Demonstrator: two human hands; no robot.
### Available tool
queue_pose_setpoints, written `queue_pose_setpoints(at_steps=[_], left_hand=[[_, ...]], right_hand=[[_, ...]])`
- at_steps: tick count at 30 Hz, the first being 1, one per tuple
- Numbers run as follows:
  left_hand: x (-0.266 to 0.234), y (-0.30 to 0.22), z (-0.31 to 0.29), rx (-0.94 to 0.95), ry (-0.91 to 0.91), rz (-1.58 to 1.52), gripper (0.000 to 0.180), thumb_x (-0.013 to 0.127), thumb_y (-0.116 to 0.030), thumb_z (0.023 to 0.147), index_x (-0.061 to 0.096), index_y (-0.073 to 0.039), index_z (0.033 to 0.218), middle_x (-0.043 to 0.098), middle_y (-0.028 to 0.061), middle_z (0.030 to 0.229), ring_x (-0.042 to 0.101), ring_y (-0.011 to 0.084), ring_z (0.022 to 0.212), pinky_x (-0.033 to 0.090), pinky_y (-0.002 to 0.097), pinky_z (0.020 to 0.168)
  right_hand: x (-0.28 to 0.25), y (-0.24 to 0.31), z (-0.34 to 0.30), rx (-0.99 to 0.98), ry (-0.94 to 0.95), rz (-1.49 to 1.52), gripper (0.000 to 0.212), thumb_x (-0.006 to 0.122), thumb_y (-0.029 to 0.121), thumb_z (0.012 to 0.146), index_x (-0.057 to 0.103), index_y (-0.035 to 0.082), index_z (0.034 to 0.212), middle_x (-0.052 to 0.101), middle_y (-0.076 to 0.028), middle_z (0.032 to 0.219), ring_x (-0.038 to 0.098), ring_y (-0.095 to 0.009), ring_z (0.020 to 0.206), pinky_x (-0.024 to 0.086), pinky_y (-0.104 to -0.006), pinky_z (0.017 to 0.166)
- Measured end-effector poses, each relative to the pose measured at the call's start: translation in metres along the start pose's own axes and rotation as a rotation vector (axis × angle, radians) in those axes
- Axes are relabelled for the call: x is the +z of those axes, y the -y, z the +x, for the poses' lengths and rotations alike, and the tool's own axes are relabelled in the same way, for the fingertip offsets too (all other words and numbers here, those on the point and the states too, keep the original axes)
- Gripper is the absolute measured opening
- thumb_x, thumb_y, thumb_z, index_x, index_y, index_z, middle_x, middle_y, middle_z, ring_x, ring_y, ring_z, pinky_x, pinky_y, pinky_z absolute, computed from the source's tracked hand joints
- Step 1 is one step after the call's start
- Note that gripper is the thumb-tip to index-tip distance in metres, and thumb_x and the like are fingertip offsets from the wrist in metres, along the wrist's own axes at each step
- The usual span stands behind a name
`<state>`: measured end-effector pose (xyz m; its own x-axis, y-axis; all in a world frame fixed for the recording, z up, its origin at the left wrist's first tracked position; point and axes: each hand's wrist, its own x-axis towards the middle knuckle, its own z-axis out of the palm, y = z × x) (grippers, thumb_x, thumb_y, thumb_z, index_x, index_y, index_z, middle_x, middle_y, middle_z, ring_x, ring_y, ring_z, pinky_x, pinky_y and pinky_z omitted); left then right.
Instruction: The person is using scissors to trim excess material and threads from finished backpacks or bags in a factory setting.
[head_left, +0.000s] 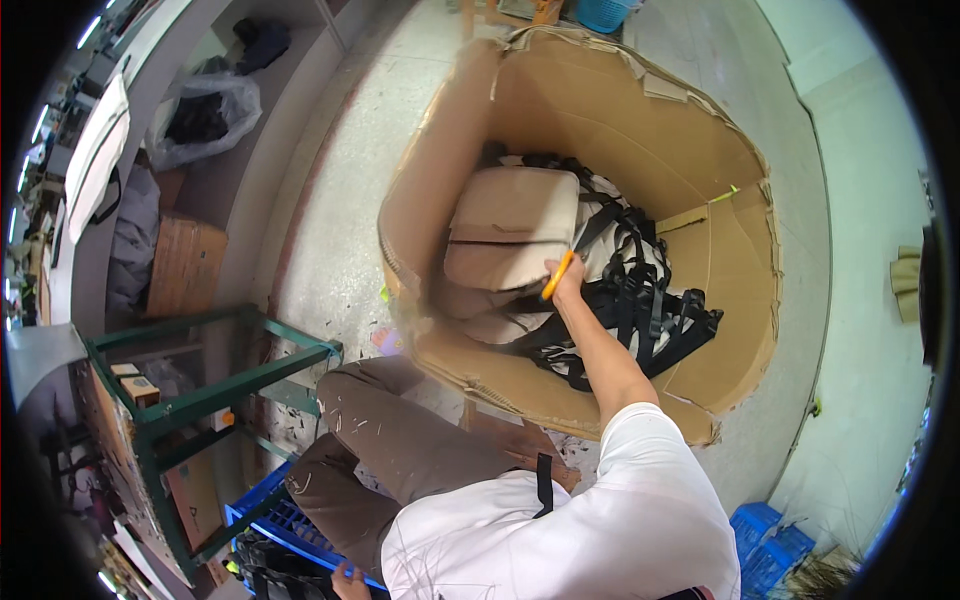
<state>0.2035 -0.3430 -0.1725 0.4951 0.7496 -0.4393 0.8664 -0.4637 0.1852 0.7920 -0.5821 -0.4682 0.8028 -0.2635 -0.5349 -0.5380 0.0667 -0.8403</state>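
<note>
My right hand (566,277) reaches into a large open cardboard box (690,120). It is closed around a slim orange tool (558,275), whose exact kind I cannot make out. Right beside its fingers lies the lower right corner of a beige bag (512,205) with a dark zip line; whether they also grip the bag is unclear. Under and beside this bag are more pale bags with tangled black straps (640,290). At the lower edge, my left hand (348,582) has its fingers curled at the rim of a blue plastic crate (300,535), which contains black items (275,565).
A green metal-framed table (230,385) stands left, close to my legs. Shelving farther left holds a plastic bag of dark items (205,115) and a brown carton (187,265). Blue crates (770,540) sit at lower right by the pale wall.
</note>
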Motion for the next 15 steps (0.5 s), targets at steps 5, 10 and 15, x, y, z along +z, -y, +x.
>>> queue_pose_setpoints(at_steps=[5, 10, 15], left_hand=[[-0.042, -0.122, 0.083, 0.163, -0.13, -0.395, 0.036, 0.057, -0.008, 0.086, 0.051, 0.0, 0.121, 0.052, 0.0175, 0.12, 0.055, 0.0325, 0.105, 0.045, 0.0382, 0.09], [-0.093, -0.29, 0.118, 0.86, -0.379, -0.052, 0.08, 0.066, -0.014, 0.078, 0.021, 0.004, 0.142, 0.024, 0.03, 0.144, 0.029, 0.0463, 0.131, 0.024, 0.0496, 0.108], [-0.137, -0.339, 0.115, 0.97, -0.472, -0.383, 0.072, 0.065, -0.013, 0.079, 0.03, 0.002, 0.14, 0.037, 0.017, 0.143, 0.035, 0.033, 0.132, 0.026, 0.0426, 0.109]], right_hand=[[0.047, 0.153, -0.103, -0.139, 0.29, 0.682, 0.028, 0.062, -0.001, 0.068, 0.047, 0.005, 0.092, 0.052, -0.005, 0.074, 0.055, -0.018, 0.052, 0.052, -0.0327, 0.043], [0.048, 0.254, -0.275, -0.249, 0.508, 0.724, 0.023, 0.058, 0.004, 0.073, 0.047, 0.001, 0.093, 0.054, -0.009, 0.074, 0.057, -0.021, 0.051, 0.053, -0.0325, 0.047], [0.039, 0.286, -0.394, -0.054, 0.664, 0.875, 0.049, 0.062, 0.007, 0.08, 0.038, -0.001, 0.122, 0.051, -0.006, 0.09, 0.056, -0.011, 0.066, 0.054, -0.0247, 0.05]])
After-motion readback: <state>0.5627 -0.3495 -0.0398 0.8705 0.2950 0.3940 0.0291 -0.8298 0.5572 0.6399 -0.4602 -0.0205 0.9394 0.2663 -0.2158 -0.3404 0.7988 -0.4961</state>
